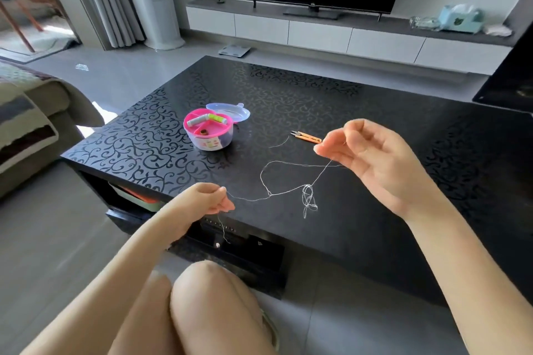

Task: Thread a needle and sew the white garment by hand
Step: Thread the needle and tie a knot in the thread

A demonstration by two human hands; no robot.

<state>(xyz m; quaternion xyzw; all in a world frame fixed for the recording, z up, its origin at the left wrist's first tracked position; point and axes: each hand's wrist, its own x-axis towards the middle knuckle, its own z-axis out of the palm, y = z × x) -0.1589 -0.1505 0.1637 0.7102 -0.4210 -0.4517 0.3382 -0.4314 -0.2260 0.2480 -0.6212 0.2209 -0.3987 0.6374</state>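
Left hand (212,200) is curled, fingertips pinching one end of a white thread (308,187), with a short tail hanging below the fist. Right hand (367,153), raised higher, pinches the thread between thumb and forefinger, the other fingers loosely spread. Between the hands the thread sags in a wide loop over the black patterned counter (375,112), with a small tangle hanging nearer the right hand. Needle too fine to make out. Orange snips (307,136) lie just beyond the right fingertips. Beyond the left hand, a pink sewing box (208,131) stands open with spools inside, its clear lid (232,111) propped behind it.
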